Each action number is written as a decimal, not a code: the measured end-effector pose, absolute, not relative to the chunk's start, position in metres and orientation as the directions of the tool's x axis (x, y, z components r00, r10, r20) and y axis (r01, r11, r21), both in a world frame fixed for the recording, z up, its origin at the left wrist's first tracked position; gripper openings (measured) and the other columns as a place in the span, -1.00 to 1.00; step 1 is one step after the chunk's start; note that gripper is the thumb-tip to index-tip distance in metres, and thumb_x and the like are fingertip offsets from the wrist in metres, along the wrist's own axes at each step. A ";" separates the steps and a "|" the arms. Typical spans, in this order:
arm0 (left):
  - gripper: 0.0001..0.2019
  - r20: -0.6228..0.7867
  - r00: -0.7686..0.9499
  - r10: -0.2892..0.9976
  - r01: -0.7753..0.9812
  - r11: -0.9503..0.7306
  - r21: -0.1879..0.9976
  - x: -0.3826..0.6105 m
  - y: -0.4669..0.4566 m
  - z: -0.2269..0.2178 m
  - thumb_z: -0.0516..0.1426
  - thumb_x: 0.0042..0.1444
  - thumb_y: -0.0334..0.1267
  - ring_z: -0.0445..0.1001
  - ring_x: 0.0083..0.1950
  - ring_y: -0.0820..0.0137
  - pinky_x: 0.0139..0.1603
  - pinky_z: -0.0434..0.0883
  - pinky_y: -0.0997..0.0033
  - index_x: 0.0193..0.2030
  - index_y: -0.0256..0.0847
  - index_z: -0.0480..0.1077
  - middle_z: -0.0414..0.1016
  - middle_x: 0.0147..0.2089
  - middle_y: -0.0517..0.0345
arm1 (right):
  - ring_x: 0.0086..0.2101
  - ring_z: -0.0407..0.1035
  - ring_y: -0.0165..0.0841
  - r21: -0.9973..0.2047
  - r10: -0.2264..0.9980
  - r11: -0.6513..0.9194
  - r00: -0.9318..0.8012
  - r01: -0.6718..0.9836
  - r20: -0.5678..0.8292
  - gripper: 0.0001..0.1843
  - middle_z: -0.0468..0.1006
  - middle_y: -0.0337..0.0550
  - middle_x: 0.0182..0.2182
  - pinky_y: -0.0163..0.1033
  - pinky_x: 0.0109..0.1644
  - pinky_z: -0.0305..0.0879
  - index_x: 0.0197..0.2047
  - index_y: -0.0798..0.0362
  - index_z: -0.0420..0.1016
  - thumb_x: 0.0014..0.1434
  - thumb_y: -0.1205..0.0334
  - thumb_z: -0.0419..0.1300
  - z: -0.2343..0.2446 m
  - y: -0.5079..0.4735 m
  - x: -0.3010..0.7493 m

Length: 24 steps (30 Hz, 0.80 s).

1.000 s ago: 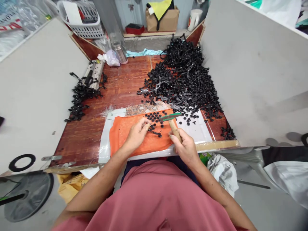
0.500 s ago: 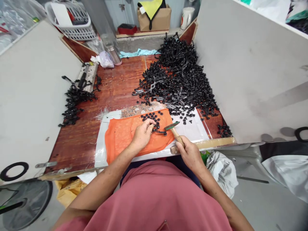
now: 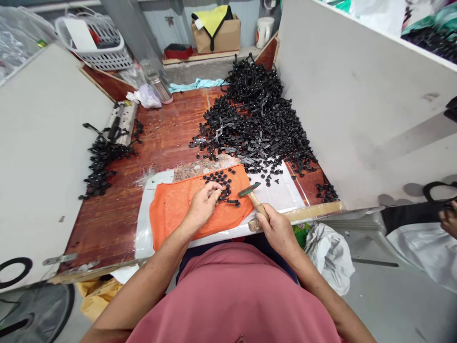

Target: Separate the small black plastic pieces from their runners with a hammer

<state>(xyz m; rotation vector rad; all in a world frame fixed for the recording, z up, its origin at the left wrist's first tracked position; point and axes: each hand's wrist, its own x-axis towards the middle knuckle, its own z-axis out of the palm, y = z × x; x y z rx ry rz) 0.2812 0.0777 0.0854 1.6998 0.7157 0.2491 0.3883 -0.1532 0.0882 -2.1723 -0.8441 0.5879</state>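
My right hand (image 3: 276, 227) is closed round the wooden handle of a small hammer (image 3: 257, 202). Its dark green head hangs over the right part of an orange cloth (image 3: 174, 214). Over the middle of that cloth, my left hand (image 3: 204, 205) is closed, thumb and fingers pinched at a black linked plastic piece (image 3: 232, 202) with round ends. The fingers partly cover where they grip it. Several small black round caps (image 3: 217, 177) lie on the cloth just beyond my left fingertips.
A big heap of black plastic parts (image 3: 257, 114) fills the back right of the wooden table (image 3: 160, 128). A smaller pile (image 3: 102, 159) lies left beside a second hammer (image 3: 116, 126). Pale partitions (image 3: 357, 109) flank the table. Another person's hand (image 3: 449, 219) shows at the far right.
The view has shifted slightly, so the table sits further left in the picture. My hands keep nearly the same places over the cloth. Another person's hand has appeared at the right edge.
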 end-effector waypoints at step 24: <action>-0.86 -0.167 0.796 0.581 0.364 -0.240 0.900 0.288 0.081 0.088 0.13 0.13 -0.15 0.22 -0.50 0.48 -0.45 0.16 0.52 -0.28 -0.16 0.39 0.29 -0.52 0.33 | -0.22 0.58 -0.22 -0.674 0.785 -0.476 0.618 0.565 -0.037 -0.52 0.69 -0.10 -0.08 -0.22 -0.17 0.38 0.39 -0.08 0.32 0.46 0.16 -0.02 0.102 -0.151 0.396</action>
